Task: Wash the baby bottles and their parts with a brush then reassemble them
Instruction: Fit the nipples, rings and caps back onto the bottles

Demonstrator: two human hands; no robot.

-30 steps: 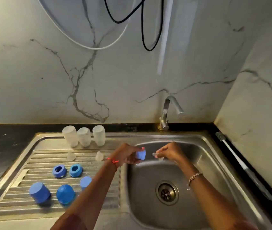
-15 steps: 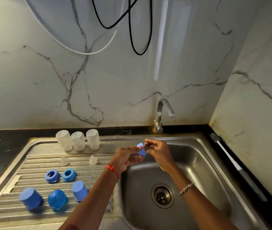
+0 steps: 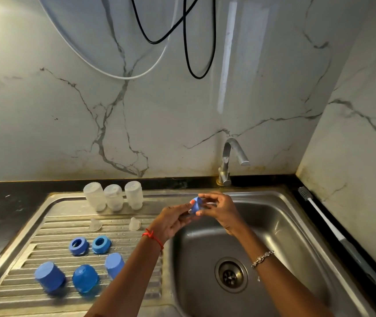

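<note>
Hands, left (image 3: 173,219) and right (image 3: 220,210), grip blue ring (image 3: 196,205) above sink (image 3: 274,225) edge

A single head-worn wide-angle view looks forward and steeply down from close above the stainless steel sink (image 3: 281,216), facing the veined white marble wall (image 3: 159,106). The ribbed steel drainboard (image 3: 33,227) fills the lower left.

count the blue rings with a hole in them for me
3. Two lie side by side on the draining board, the left ring and the right ring. A third ring is held between both hands over the sink.
</note>
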